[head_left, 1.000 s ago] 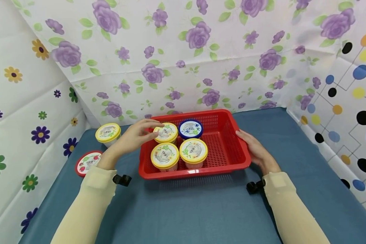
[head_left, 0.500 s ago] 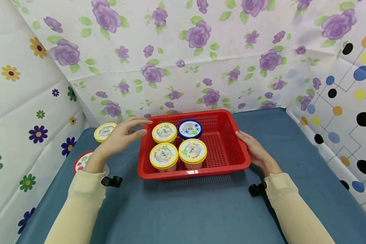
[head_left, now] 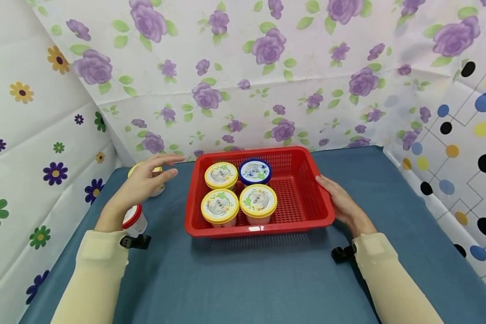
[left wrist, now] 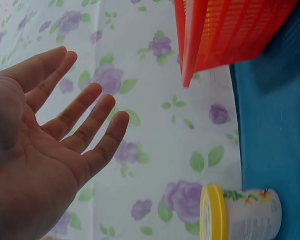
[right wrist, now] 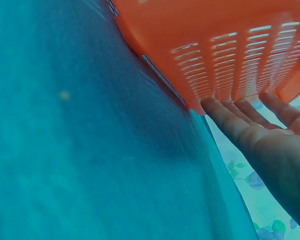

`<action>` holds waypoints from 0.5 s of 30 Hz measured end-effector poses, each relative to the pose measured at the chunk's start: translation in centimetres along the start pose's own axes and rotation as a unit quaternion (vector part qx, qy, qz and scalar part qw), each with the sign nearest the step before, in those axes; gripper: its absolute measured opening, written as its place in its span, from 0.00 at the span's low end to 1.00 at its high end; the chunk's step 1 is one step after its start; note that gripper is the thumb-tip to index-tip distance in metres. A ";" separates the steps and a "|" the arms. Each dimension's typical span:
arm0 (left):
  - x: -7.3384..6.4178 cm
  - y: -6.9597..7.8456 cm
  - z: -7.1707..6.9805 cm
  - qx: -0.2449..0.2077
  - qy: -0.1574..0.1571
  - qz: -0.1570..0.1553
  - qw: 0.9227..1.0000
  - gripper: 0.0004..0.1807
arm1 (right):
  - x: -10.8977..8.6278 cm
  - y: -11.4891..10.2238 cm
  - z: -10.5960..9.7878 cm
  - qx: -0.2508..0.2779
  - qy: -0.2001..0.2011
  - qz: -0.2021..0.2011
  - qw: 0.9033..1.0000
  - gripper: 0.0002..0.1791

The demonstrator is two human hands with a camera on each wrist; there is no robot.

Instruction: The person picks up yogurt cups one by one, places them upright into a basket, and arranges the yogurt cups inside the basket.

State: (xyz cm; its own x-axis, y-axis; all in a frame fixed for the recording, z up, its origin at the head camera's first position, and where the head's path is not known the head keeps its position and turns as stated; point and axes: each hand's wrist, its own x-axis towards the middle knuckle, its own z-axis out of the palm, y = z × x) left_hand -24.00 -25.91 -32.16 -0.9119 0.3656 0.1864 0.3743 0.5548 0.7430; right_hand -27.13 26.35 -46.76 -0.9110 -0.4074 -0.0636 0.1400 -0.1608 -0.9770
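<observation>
My left hand (head_left: 139,182) hovers left of the red basket, fingers spread and nothing held. Beyond it stands a yellow-lidded tub (left wrist: 252,216), partly covered by the hand in the head view. A red-lidded tub (head_left: 137,223) sits nearer, half hidden behind the left wrist. My right hand (head_left: 343,202) holds the right end of the red basket (head_left: 293,204), fingertips against its slotted outer wall (right wrist: 222,65) and a digit at the rim. Inside are three tubs with yellow lids (head_left: 258,200) and one tub with a blue lid (head_left: 255,171).
Blue cloth (head_left: 243,279) covers the table. A flowered white sheet (head_left: 243,90) hangs close behind the basket, with patterned sheets at the left (head_left: 24,180) and right (head_left: 470,180). The basket's right part shows bare red mesh.
My left hand has drawn away from the tubs inside the basket and moved left, over towards the tubs outside it. The right hand and the basket have stayed in place.
</observation>
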 end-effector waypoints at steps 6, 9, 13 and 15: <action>-1.0 -1.0 -1.4 0.017 0.018 -0.025 0.999 0.24 | 0.0 0.1 -0.1 0.000 -0.002 0.001 1.000 0.33; -1.6 -1.6 -1.9 0.025 0.025 -0.043 0.998 0.24 | 0.0 0.1 -0.2 0.005 -0.005 0.003 1.000 0.34; -2.3 -2.2 -2.3 0.026 0.031 -0.054 0.998 0.26 | 0.0 0.1 -0.1 0.010 -0.004 0.006 1.000 0.34; -2.7 -2.5 -2.4 0.027 0.033 -0.057 0.997 0.27 | 0.1 0.1 -0.1 0.010 -0.003 0.006 1.000 0.33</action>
State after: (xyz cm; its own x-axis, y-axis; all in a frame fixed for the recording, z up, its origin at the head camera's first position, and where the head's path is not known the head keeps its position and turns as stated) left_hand -22.90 -30.07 -32.98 -0.9573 0.2496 0.1462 0.2750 0.6294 0.7268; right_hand -27.21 26.36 -46.86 -0.9072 -0.4140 -0.0744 0.1593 -0.1743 -0.9717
